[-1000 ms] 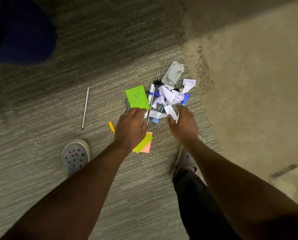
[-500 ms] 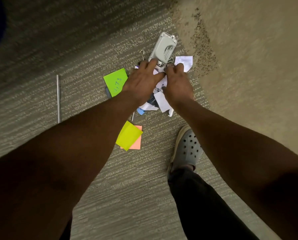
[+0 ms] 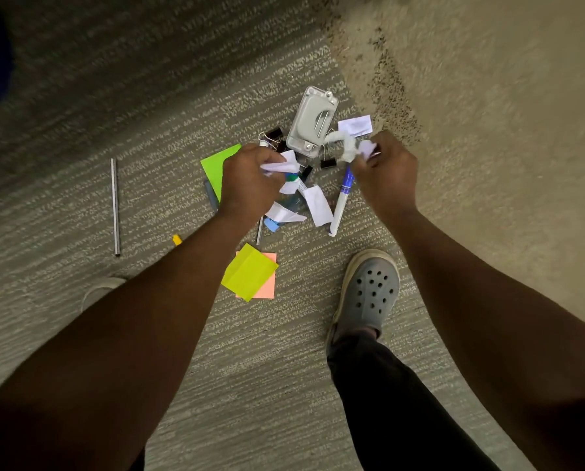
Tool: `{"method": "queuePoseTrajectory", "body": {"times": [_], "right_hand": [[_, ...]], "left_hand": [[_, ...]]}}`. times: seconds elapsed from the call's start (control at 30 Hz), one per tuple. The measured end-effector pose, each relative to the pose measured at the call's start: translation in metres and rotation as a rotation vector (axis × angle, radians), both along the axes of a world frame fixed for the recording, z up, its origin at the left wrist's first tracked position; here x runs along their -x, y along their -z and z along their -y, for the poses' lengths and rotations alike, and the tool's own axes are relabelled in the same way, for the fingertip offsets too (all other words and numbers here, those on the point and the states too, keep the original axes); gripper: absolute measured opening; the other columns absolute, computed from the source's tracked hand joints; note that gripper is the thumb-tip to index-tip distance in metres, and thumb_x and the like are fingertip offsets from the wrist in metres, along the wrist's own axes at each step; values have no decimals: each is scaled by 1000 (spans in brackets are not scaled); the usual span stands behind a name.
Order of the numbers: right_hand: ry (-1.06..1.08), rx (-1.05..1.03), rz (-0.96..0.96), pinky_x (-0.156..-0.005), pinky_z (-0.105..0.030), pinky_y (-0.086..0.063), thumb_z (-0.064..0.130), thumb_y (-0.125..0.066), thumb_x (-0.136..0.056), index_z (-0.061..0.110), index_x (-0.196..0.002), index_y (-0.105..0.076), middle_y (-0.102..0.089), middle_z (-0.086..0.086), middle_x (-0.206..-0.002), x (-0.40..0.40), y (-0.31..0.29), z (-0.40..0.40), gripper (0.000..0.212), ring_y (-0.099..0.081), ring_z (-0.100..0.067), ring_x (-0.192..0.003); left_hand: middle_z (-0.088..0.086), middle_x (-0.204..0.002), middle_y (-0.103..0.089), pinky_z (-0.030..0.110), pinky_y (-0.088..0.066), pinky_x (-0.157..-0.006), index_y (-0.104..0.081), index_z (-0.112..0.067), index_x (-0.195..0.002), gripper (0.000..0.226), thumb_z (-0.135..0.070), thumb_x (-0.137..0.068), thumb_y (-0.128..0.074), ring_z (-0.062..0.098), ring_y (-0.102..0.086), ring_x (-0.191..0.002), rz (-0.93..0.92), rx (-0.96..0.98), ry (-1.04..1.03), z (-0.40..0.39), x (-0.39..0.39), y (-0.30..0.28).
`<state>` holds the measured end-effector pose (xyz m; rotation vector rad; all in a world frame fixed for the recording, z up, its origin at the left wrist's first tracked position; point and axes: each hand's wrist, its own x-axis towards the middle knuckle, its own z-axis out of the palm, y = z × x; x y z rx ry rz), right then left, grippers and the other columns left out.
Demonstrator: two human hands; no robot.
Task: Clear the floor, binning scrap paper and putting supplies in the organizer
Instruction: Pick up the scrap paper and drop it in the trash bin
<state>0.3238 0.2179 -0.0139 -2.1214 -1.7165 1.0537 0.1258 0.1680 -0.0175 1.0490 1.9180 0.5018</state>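
A stapler (image 3: 313, 122) lies at the far end of the pile, paper scraps (image 3: 318, 205) and a marker (image 3: 340, 202) just nearer. Left of them — well apart — lies a metal rod (image 3: 115, 207). 2 sticky notes (image 3: 250, 271) overlap nearest, beside a shoe (image 3: 369, 290).

Dim, shadowed top left (edges blurred, bowed).

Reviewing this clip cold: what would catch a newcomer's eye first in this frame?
First, the two hands over a small pile of clutter on the carpet: the left hand and the right hand each clutch crumpled white paper scraps. Next come the bright colours: a green sticky pad left of the pile, and a yellow note lying on a pink one nearer the person. A grey stapler sits at the pile's far edge.
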Motion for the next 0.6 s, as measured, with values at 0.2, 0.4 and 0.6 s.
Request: {"method": "queuePoseTrajectory", "body": {"times": [0.2, 0.4, 0.6], "right_hand": [[323, -1, -92, -72, -34, -51, 24, -63, -78, 18, -85, -52, -64, 1, -78, -20, 1, -28, 14, -60, -17, -72], [102, -58, 65, -52, -9, -35, 16, -48, -82, 9, -105, -54, -60, 5, -78, -21, 9, -45, 24, -51, -10, -56], [-322, 42, 342, -91, -40, -42, 14, -40, -90, 15, -129, -50, -49, -23, -124, -2, 29, -46, 41, -48, -38, -113]], "left_hand": [[1, -83, -73, 27, -53, -69, -70, -20, -79, 14, -6, -79, -70, 11, -64, -73, 381, 276, -384, 4, 19, -2], [0, -80, -67, 35, -54, -82, -65, -17, -93, 23, 0, -84, -52, 22, -67, -79, 450, 360, -512, -1, 31, 7], [2, -64, -72, 34, -58, -81, -66, -23, -66, 32, -12, -84, -42, 24, -71, -70, 223, 375, -344, -4, 40, 13]]}}
